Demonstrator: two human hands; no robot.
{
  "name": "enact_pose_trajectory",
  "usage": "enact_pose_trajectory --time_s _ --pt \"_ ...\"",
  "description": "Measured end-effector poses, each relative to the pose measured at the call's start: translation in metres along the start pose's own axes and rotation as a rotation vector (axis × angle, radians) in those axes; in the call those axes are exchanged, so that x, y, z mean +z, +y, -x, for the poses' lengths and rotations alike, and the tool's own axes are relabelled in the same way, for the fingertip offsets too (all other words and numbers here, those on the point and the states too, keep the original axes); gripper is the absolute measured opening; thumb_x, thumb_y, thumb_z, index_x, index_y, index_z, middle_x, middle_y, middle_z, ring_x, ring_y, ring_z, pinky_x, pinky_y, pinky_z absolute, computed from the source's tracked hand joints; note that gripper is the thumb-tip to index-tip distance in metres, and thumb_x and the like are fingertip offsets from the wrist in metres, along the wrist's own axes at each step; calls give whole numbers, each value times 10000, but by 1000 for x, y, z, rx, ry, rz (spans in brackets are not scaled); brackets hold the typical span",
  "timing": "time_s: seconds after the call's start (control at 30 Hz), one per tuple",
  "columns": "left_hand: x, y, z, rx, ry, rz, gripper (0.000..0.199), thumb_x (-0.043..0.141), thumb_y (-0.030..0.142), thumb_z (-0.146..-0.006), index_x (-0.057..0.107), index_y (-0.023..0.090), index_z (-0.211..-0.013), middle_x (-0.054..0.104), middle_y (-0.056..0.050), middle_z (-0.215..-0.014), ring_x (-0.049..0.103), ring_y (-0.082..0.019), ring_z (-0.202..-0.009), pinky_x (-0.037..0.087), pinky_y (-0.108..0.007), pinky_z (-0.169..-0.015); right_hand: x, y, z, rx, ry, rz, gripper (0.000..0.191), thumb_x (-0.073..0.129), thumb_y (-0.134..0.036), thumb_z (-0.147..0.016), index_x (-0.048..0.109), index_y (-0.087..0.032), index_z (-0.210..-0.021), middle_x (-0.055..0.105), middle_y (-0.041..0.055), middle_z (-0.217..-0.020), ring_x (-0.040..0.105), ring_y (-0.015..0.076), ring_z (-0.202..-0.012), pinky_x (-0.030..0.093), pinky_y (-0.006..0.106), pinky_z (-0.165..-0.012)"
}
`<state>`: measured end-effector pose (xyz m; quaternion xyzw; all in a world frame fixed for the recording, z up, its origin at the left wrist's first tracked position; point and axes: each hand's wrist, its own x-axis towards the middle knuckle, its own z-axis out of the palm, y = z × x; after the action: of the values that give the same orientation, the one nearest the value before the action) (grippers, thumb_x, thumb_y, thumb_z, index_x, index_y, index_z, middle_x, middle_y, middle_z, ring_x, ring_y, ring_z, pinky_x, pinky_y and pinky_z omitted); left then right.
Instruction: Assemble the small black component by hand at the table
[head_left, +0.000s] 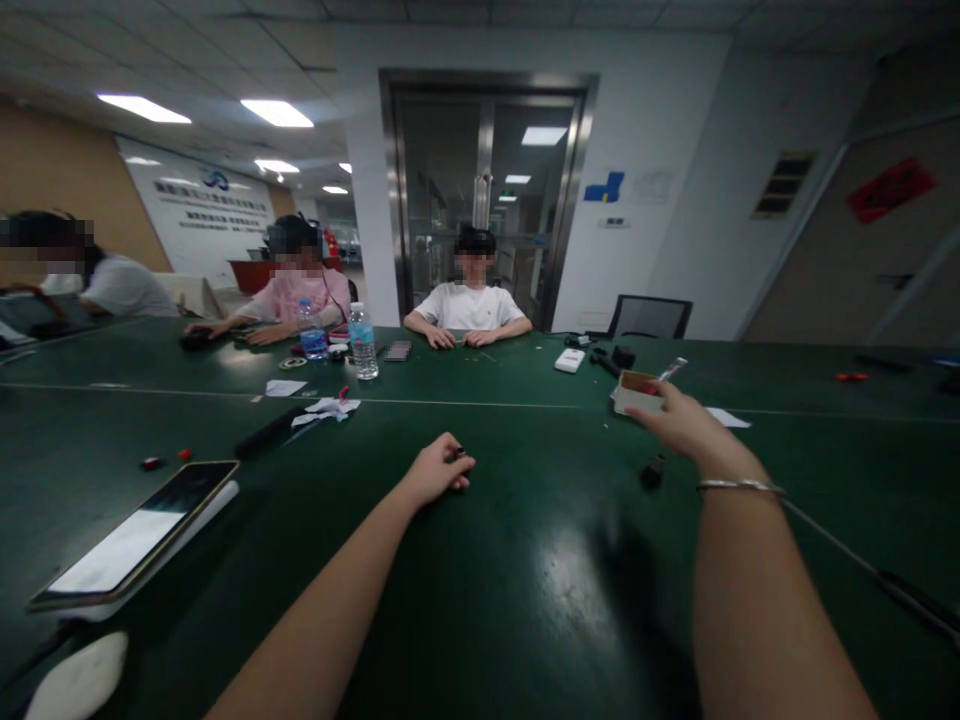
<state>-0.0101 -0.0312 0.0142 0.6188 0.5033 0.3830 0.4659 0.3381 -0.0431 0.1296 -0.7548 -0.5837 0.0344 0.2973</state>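
Observation:
My left hand point(441, 468) rests near the middle of the green table, fingers curled and closed on a small dark piece point(461, 453) too small to name. Farther right, my right hand point(686, 428) reaches to a small open cardboard box point(636, 401), its thumb stretched along the near side. Thumb and forefinger are apart; the other fingers are partly hidden. Something reddish point(639, 383) shows inside the box. A thin pale strip point(671, 369) sticks up by the forefinger; whether it is touched I cannot tell. Below that hand sits a small black object point(653, 471).
A phone point(142, 535) leans at the left, with small red pieces point(184, 455) beyond it. Water bottles point(363, 345), paper scraps point(326, 408) and a white device point(570, 360) lie farther back. Several people sit around the green table point(517, 560), one directly opposite point(474, 310).

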Motion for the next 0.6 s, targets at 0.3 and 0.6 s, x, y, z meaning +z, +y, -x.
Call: enact_pose_trajectory --time_s 0.3,0.6 --pt "21 -15 -7 194 -9 -37 228 560 365 -817 547 207 -981 635 -28 -891 621 -102 -596 487 -232 -570 134 -95 53 -400 -485 -303 455 710 -115 -646 646 -183 -1091 670 71 -935 626 178 -756 481 282 -694" --pt "19 -19 -12 240 76 1 293 542 400 -818 609 172 -988 539 -92 -1070 619 -108 -648 529 -250 -551 190 -96 78 -424 -327 -461 222 621 -214 -773 673 -193 -988 628 54 -966 586 175 -877 447 300 -783"
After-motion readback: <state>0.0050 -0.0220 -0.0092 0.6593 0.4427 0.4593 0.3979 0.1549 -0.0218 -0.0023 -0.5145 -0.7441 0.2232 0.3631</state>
